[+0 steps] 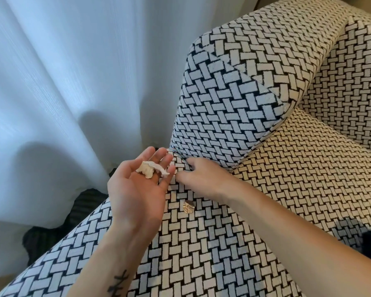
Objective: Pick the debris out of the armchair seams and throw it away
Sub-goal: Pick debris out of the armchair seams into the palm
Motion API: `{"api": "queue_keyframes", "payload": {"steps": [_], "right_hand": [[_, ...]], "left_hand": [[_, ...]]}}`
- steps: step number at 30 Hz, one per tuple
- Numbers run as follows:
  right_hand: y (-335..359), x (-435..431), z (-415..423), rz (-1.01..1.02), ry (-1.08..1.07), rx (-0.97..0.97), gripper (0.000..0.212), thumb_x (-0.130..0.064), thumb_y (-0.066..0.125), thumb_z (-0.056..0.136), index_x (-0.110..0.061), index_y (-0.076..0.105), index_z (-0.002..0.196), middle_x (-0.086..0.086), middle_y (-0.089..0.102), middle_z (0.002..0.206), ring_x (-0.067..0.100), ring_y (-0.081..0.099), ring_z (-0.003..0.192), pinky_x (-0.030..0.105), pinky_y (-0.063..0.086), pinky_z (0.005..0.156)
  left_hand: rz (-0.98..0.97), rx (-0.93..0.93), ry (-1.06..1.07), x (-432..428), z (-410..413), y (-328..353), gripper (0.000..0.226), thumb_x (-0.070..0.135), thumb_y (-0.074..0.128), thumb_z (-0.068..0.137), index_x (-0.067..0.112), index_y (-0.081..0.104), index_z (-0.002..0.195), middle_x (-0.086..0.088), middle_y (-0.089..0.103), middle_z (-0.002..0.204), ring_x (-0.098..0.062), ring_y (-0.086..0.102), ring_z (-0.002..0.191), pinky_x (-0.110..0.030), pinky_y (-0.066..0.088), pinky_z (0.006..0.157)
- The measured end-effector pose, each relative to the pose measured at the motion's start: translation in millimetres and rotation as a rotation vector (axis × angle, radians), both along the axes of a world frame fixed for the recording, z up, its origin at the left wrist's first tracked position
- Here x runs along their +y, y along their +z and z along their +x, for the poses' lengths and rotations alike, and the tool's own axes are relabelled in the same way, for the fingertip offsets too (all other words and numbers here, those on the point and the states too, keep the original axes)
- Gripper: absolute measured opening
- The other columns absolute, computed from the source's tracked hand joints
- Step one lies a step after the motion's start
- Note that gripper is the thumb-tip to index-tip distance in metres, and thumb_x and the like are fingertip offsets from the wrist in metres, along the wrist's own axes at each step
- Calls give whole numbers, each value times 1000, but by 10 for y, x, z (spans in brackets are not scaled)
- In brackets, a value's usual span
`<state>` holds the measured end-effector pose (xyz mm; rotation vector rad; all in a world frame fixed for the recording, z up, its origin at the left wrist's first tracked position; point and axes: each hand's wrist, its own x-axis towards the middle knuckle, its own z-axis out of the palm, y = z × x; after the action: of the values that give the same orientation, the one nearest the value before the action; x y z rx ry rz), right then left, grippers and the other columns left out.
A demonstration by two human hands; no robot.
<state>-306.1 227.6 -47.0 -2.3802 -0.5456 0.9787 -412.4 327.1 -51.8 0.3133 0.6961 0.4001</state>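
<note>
Head view: 1 hand digs at the chair crack, the other hand carries the trash.

The left hand (137,185) lies flat and palm up, fingers straight and wide, like a little plate. A crumpled white scrap (151,168) rests on its fingers, likely so it does not fall back onto the armchair (201,254). The right hand (201,174) reaches to the seam (263,138) where the arm of the chair (234,103) meets the seat (298,172). Its fingers curl down at the front end of the crack. Its back faces us, so I cannot tell if it pinches anything. 1 coin (188,207) lies flat on the seat, just below the right hand and touching neither hand. I think it needs picking up too. Nothing is thrown away yet, and no bin shows. A white curtain (62,82) hangs on the left.
</note>
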Motion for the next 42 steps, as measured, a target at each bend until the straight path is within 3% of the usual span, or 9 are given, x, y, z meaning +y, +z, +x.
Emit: {"api": "queue_keyframes", "payload": {"steps": [6, 10, 14, 19, 26, 30, 34, 37, 42], "right_hand": [[-218, -52, 23, 180, -62, 103, 57, -49, 61, 70, -35, 64, 125, -16, 72, 113, 6, 65, 109, 40, 50, 102], [-222, -43, 64, 144, -51, 120, 87, -60, 65, 71, -38, 42, 152, -19, 47, 152, 4, 42, 140, 38, 31, 120], [-178, -34, 95, 76, 26, 119, 83, -62, 64, 82, -44, 29, 156, -18, 26, 164, 6, 24, 150, 37, 19, 124], [-204, -83, 17, 141, 51, 18, 68, -54, 60, 94, -52, 28, 153, -24, 23, 163, 0, 19, 150, 31, 15, 123], [-167, -265, -194, 273, 22, -10, 53, -48, 57, 99, -53, 39, 149, -30, 27, 160, -2, 26, 149, 36, 21, 125], [-230, -557, -533, 186, 200, -355, 56, -46, 54, 101, -39, 37, 154, -24, 19, 164, -8, 8, 151, 24, 8, 123], [-395, -771, -691, 302, 119, -604, 31, -34, 58, 102, -24, 65, 131, -16, 53, 136, 2, 38, 132, 15, 29, 112], [-398, -822, -671, 354, 62, -553, 23, -28, 60, 101, -18, 67, 121, -13, 52, 117, 3, 41, 116, 11, 33, 100], [-257, -859, -532, 290, 87, -358, 20, -22, 58, 102, -17, 61, 121, -8, 49, 119, 2, 42, 112, 14, 34, 98]], "left_hand": [[-12, 19, -36, -9, -3, 5, 35, 15, 40, 99, 4, 65, 121, -14, 78, 110, -28, 74, 108, -39, 57, 88], [-7, 4, -39, 5, -7, -9, 35, 16, 40, 99, 4, 65, 121, -13, 79, 107, -28, 74, 108, -38, 58, 85], [4, 7, -55, -13, -3, -19, 35, 16, 39, 99, 4, 64, 121, -12, 79, 105, -28, 72, 110, -38, 56, 88], [44, 5, -91, -21, -13, -41, 35, 16, 39, 100, 3, 64, 120, -13, 77, 110, -27, 73, 109, -38, 57, 88], [96, -26, -113, -1, 6, -161, 32, 17, 39, 100, 3, 64, 114, -14, 72, 110, -28, 72, 105, -37, 56, 85], [144, -105, -129, -39, 43, -229, 33, 22, 38, 101, 4, 64, 111, -14, 69, 107, -27, 69, 101, -38, 55, 88], [152, -202, -227, -23, 109, -308, 32, 27, 37, 102, 7, 62, 106, -11, 65, 104, -23, 62, 96, -33, 49, 86], [25, -296, -340, -61, 127, -331, 36, 31, 36, 106, 6, 61, 107, -12, 63, 109, -22, 60, 96, -30, 51, 81], [-52, -321, -401, -141, 148, -310, 35, 34, 39, 104, 7, 55, 119, -11, 55, 118, -20, 57, 100, -29, 49, 86]]}}
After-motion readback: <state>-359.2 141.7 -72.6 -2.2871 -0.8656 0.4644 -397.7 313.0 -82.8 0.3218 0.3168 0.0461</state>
